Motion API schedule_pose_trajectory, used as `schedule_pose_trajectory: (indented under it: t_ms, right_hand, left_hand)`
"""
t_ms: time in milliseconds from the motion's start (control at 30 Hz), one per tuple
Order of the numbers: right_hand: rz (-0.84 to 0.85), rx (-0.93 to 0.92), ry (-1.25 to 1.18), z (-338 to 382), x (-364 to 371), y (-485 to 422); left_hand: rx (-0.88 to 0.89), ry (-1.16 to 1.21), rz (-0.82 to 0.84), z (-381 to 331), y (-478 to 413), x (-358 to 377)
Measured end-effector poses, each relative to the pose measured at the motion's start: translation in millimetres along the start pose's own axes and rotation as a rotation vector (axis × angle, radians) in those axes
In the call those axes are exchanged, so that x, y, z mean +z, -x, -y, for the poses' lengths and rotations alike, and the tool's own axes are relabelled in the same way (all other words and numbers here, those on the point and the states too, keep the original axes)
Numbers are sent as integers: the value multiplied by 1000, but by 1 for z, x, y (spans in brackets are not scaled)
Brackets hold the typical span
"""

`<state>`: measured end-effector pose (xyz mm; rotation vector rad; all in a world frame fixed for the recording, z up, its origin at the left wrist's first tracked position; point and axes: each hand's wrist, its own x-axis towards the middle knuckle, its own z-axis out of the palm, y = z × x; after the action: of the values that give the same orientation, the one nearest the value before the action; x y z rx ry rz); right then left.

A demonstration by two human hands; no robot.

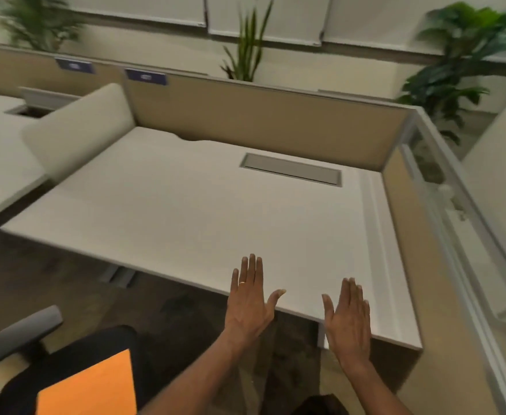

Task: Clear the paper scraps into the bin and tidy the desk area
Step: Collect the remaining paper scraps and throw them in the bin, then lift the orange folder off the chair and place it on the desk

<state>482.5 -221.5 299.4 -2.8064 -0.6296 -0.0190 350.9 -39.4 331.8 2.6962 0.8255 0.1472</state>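
White desk (186, 211) stretches wide and bare, walled by tan partitions (260, 115) at the back and right, its left and near edges open to the dark floor (66, 280). Both hands hover flat over the near edge, fingers straight and together, holding nothing: left hand (250, 301), right hand (349, 322). Neither scraps nor bin show; an orange sheet (96, 387) lies on the chair (15, 333) at lower left.

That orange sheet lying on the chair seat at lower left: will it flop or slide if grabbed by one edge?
The orange sheet looks thin and flat, so it would probably droop when lifted by one edge. It seems light, likely sliding easily off the dark chair seat. Material unclear; it might be stiffer card.
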Motion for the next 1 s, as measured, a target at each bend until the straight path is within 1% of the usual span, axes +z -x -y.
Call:
schedule_pose_trajectory:
  t_ms: [233, 433, 533, 600, 633, 733, 767, 833, 867, 1000]
  right_hand:
    - [83, -249, -66, 135, 23, -13]
    - [217, -503, -63, 226, 51, -7]
    - [286, -667, -49, 272, 69, -5]
    - [323, -815, -25, 305, 80, 0]
    - [334, -907, -9, 322, 87, 6]
    - [353, -1144, 4, 361, 107, 24]
    - [352, -1203, -6, 369, 112, 30]
    - [395, -1353, -2, 391, 134, 50]
    - [408, -1395, -6, 397, 141, 58]
    - [548, -1522, 18, 410, 189, 107]
  left_hand:
    - [-239, -33, -45, 108, 19, -40]
    - [-524, -30, -184, 196, 67, -56]
    - [-680, -42, -219, 236, 96, -59]
    - [-808, -45, -251, 260, 121, -60]
    - [-888, -45, -267, 270, 137, -59]
    - [-1050, -28, -315, 289, 179, -54]
    - [-1073, -10, -330, 293, 189, -52]
    - [-1181, 20, -369, 300, 219, -38]
    - [-1211, 29, -385, 302, 229, -34]
    - [-1409, 124, -354, 308, 279, 14]
